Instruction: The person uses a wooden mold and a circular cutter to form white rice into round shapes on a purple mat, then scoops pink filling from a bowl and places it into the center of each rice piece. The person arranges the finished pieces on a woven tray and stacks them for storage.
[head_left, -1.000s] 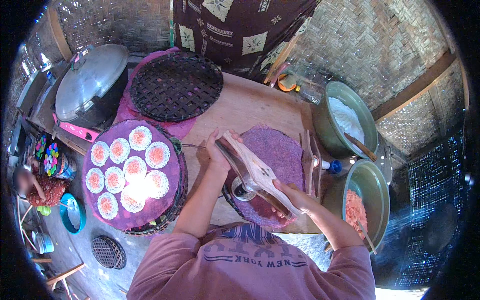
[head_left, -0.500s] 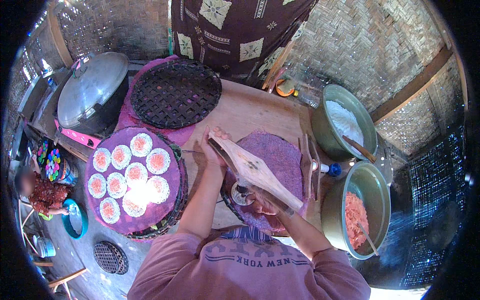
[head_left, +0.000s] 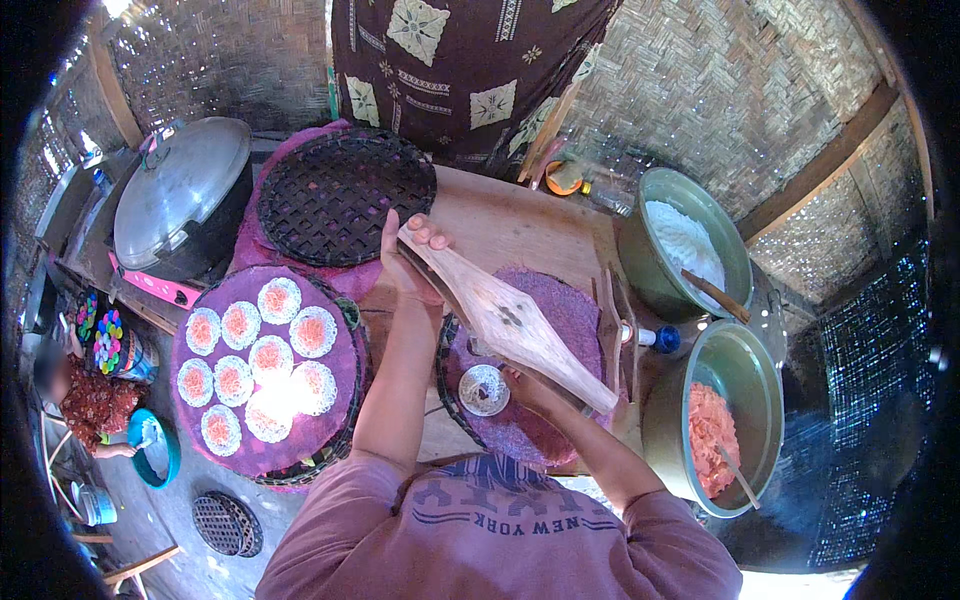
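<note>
My left hand (head_left: 412, 258) is closed round the upper end of a long pale wooden press (head_left: 510, 315), fingers curled over its edge. The press slants down to the right, wide in the middle with several small dark holes. Below its lower half is my right hand (head_left: 522, 392), mostly hidden, so its fingers do not show clearly. Close by this hand lies a small round white lacy piece (head_left: 484, 390) on a purple cloth (head_left: 575, 300) over a round tray. To the left, several lacy white rounds with pink centres (head_left: 270, 358) lie on another purple-covered tray (head_left: 335, 435).
A dark woven tray (head_left: 345, 195) lies at the back. Far left stands a lidded pot (head_left: 185, 190). On the right are a basin of white flour-like stuff (head_left: 685, 240) and a basin of pink dough (head_left: 710, 430). At far left a person (head_left: 95, 400) has a hand at a teal bowl (head_left: 152, 450).
The press has shifted slightly and my left hand has risen with its upper end. My right hand has moved further under the press, uncovering more of the white round piece.
</note>
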